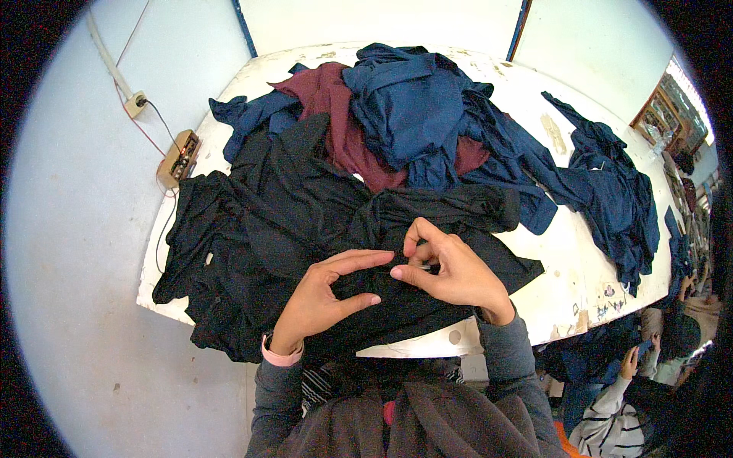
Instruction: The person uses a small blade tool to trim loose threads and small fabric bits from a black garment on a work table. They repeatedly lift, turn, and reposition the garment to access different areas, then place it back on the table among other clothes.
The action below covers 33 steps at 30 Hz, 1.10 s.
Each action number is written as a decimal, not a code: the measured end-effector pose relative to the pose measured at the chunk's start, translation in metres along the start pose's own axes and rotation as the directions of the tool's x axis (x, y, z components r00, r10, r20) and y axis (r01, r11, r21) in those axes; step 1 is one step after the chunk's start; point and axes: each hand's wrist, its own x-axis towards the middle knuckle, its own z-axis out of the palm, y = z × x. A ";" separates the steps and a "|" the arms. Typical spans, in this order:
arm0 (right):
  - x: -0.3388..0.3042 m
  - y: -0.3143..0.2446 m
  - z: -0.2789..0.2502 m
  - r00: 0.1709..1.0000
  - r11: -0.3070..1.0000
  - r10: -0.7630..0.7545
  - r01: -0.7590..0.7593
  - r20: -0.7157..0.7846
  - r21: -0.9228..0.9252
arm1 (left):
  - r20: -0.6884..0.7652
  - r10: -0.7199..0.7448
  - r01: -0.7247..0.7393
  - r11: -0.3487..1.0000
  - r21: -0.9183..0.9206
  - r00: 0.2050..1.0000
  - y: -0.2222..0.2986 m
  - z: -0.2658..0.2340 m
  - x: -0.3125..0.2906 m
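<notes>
A black garment (267, 206) lies rumpled along the near side of the white table, beneath both my hands. My left hand (324, 298) hovers over the cloth, fingers stretched out together and thumb held apart, nothing between them. Close beside its fingertips, my right hand (458, 271) has its fingers curled in toward the thumb. Something small with a pale glint shows among those curled fingers; its kind is too small to tell. A small white piece (209, 259) sits on the left part of the black cloth.
Navy garments (412, 107) and a maroon one (321, 91) are heaped behind the black cloth. Another navy garment (611, 191) drapes along the right of the table (534, 294). A power strip (180, 158) with wires is by the left wall. Other people work at far right.
</notes>
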 end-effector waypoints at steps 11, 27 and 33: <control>-0.002 0.001 0.004 0.998 0.999 -0.036 0.035 -0.044 -0.029 | -0.023 -0.031 0.028 0.994 -0.101 0.999 -0.002 0.001 0.001; -0.007 -0.015 0.034 0.972 0.994 -0.102 0.090 -0.212 -0.063 | -0.085 -0.032 0.016 0.983 -0.185 0.996 -0.007 0.009 -0.003; -0.013 -0.013 0.039 0.951 0.997 -0.080 0.074 -0.299 -0.030 | -0.141 0.026 -0.042 0.993 -0.111 0.990 -0.007 0.010 -0.007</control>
